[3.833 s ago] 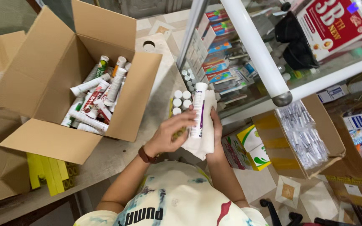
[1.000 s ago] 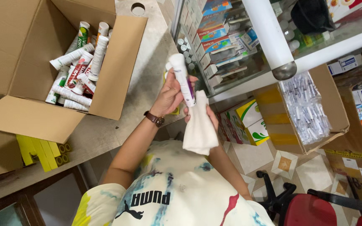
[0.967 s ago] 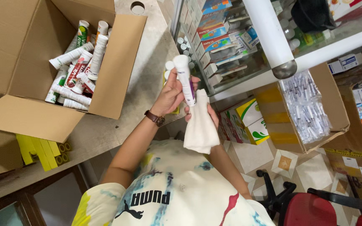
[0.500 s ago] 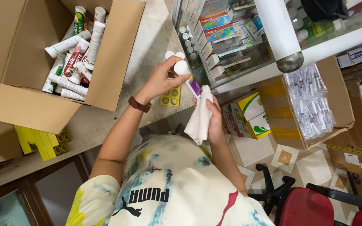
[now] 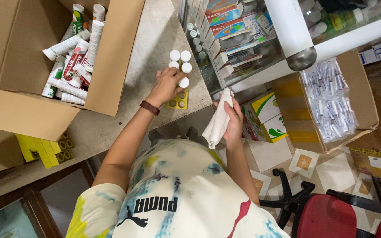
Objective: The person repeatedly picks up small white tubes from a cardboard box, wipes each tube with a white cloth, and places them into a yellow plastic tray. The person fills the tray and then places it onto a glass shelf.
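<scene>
Left hand [image 5: 167, 84] on tube [image 5: 184, 82], seemingly gripped — carton [image 5: 111, 57] beside | right hand [image 5: 232, 119] clutches cloth [image 5: 217, 125]

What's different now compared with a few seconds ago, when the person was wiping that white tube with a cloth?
The left hand has carried the white tube down from the cloth and stands it in the yellow holder on the counter, beside other capped tubes. The right hand has drawn away, still gripping the white cloth. The cardboard box of tubes is unchanged.

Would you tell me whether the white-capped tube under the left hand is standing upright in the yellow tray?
Upright: the white-capped tube shows only its round cap, standing in the yellow tray while the left hand grips it.
</scene>
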